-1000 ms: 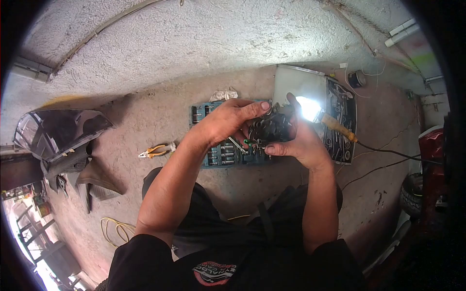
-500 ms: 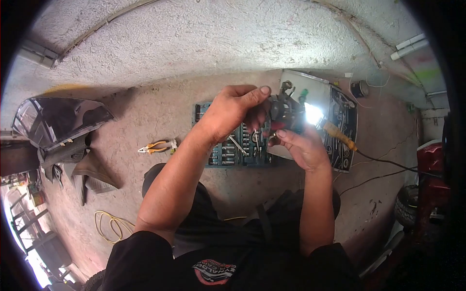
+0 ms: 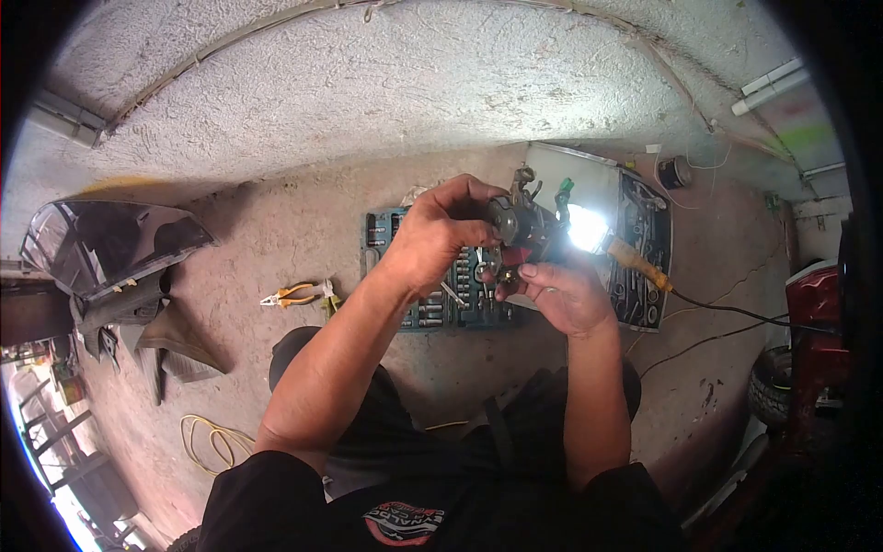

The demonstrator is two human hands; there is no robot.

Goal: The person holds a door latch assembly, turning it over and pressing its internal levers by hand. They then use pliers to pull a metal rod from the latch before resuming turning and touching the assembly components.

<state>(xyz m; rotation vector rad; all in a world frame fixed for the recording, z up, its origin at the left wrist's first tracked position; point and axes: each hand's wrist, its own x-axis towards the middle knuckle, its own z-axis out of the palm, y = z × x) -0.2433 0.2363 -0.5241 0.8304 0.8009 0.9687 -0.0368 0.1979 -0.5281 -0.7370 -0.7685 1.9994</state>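
A dark metal part that looks like a carburetor (image 3: pixel 520 225) is held up in front of me, with a green tip at its top right and a red patch low down. My left hand (image 3: pixel 437 230) grips its left side, thumb and fingers closed on the dark round body. My right hand (image 3: pixel 572 296) pinches the lower end, its thumb near a small brassy piece. Some of the fingers are hidden behind the part. Just to the right glows a work light (image 3: pixel 635 262) with a yellow handle. Below the part lies an opened socket set (image 3: pixel 432 308).
A wrench tray (image 3: pixel 646 304) lies at the right beside a pale panel. Yellow-handled pliers (image 3: pixel 299 293) rest on the floor left of the socket set. A black cable (image 3: pixel 727 311) runs right from the light. Dark car trim (image 3: pixel 120 239) leans at the far left, with a yellow cord (image 3: pixel 213 442) below.
The carburetor-like part has turned a little, so its round dark side shows more. My left hand has moved slightly down, its thumb now lying across the part. My right hand has shifted slightly left.
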